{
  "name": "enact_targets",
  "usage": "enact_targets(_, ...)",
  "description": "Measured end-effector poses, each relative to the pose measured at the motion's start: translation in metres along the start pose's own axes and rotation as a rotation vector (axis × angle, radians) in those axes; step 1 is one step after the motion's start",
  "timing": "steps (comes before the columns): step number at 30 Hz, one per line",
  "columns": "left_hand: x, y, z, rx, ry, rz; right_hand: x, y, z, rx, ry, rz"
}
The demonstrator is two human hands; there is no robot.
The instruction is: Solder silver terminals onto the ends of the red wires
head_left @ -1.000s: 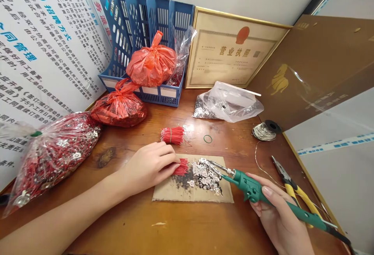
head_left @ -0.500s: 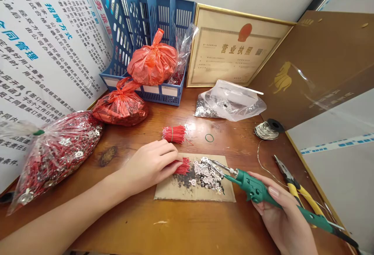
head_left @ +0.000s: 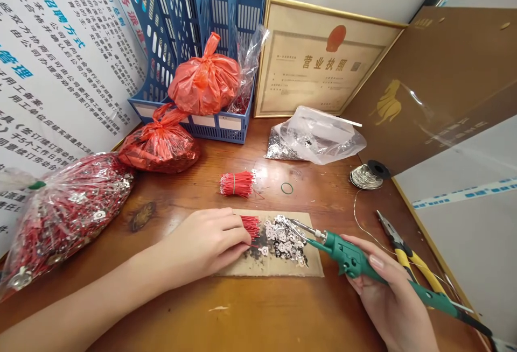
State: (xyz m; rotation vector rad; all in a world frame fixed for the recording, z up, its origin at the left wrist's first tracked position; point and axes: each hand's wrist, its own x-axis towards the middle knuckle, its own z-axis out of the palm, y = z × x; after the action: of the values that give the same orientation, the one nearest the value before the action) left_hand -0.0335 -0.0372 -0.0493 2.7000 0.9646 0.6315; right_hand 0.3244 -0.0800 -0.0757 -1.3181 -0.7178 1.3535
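Head camera: the left hand hides the cardboard's left edge and the left ends of the red wires. Its fingertips nearly close beside one loose wire; I cannot tell if they grip it. The right hand, cut off below, curls around the soldering iron, tip indistinct against the metal tabs.

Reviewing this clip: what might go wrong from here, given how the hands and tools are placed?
The soldering iron in the right hand has its tip at the metal tabs, so a slip could scatter them.
The left hand is close beside the red wires and might drag some out of line.
The thin strand from the spool reaches the pliers and may snag.
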Motion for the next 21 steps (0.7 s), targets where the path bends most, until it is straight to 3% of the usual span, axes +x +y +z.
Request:
enact_targets(10,-0.0011,0.0036,0.0033,-0.005,0.004,-0.039,-0.0013,-0.0018,-0.002,-0.047,0.038,-0.011)
enact_targets(16,-0.0011,0.0034,0.005,0.009,0.009,-0.036,0.0021,-0.0037,-0.0075,-0.044,-0.057,-0.01)
enact_targets(21,-0.0021,0.0046,0.006,0.001,0.004,-0.034,0.0001,-0.0067,0.0004,-0.051,0.023,-0.018)
